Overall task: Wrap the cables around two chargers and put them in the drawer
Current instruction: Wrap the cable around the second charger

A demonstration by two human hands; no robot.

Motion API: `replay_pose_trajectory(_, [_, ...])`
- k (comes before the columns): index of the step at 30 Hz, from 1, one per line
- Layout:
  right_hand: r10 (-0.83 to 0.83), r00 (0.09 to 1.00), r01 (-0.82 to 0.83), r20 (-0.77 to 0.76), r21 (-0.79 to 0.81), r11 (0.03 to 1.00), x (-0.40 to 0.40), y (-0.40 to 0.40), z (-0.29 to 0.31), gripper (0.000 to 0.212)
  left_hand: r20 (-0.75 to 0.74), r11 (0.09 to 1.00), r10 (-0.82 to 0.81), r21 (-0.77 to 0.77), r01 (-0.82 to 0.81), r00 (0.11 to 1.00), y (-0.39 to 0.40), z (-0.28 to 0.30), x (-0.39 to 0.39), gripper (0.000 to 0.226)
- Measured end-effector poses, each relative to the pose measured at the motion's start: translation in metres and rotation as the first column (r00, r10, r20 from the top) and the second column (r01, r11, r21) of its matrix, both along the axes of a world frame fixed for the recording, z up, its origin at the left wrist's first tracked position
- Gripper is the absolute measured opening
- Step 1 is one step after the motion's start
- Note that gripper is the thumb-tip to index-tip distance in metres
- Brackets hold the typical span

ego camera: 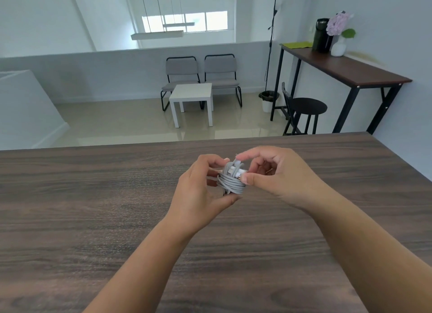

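A white charger (233,170) wound in several turns of grey cable (231,184) is held above the dark wooden table (93,207). My left hand (201,186) grips the bundle from the left and underneath, fingers curled round it. My right hand (275,172) pinches the cable's end at the top of the bundle between forefinger and thumb. Only one charger shows; no drawer is in view.
Beyond the table's far edge lie a tiled floor, a small white side table (191,95), two grey chairs (201,72), a black stool (306,109) and a tall side desk (350,69) with a vase of flowers at the right wall.
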State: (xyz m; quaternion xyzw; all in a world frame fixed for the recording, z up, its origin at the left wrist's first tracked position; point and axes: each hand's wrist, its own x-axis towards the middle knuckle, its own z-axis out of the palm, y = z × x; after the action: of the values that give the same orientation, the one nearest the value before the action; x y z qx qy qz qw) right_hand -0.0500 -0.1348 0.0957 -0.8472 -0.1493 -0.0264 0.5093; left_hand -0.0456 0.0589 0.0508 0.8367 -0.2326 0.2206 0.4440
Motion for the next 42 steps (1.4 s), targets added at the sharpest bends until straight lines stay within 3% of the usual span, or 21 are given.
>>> replay_pose_trajectory(8, [0.05, 0.967, 0.005, 0.248, -0.215, 0.977, -0.001, 0.0, -0.007, 0.032, 0.02, 1.0, -0.002, 0.028, 0.001, 1.0, 0.003, -0.002, 0.002, 0.058])
replay_pose_trajectory(15, [0.183, 0.945, -0.057, 0.272, -0.412, 0.909, 0.005, -0.006, 0.0, 0.025, 0.041, 0.998, -0.042, 0.042, 0.041, 0.998, 0.004, -0.001, 0.003, 0.057])
replay_pose_trajectory(18, [0.193, 0.951, -0.095, 0.241, -0.365, 0.926, 0.006, -0.007, -0.001, 0.022, 0.019, 0.997, -0.076, 0.0, 0.076, 0.997, 0.005, 0.0, 0.002, 0.057])
replay_pose_trajectory(24, [0.164, 0.971, -0.152, 0.172, -0.076, 0.985, 0.008, -0.011, -0.011, 0.026, -0.055, 0.982, -0.156, -0.12, 0.149, 0.986, 0.007, -0.002, 0.001, 0.06])
replay_pose_trajectory(30, [0.157, 0.975, -0.156, 0.157, -0.016, 0.988, 0.01, -0.014, -0.012, 0.032, -0.07, 0.973, -0.175, -0.165, 0.161, 0.982, 0.002, -0.004, 0.003, 0.061])
replay_pose_trajectory(36, [0.161, 0.962, -0.118, 0.222, -0.193, 0.974, 0.009, -0.016, -0.008, 0.032, -0.113, 0.972, -0.187, -0.162, 0.168, 0.976, 0.001, -0.003, 0.004, 0.069])
replay_pose_trajectory(39, [0.202, 0.946, -0.102, 0.252, -0.359, 0.928, 0.009, -0.016, -0.002, 0.029, -0.03, 0.974, -0.207, -0.1, 0.203, 0.978, 0.002, -0.003, 0.006, 0.067])
replay_pose_trajectory(42, [0.226, 0.941, -0.114, 0.254, -0.39, 0.914, 0.011, -0.017, 0.001, 0.026, 0.008, 0.971, -0.22, -0.096, 0.219, 0.976, 0.003, -0.002, 0.007, 0.056])
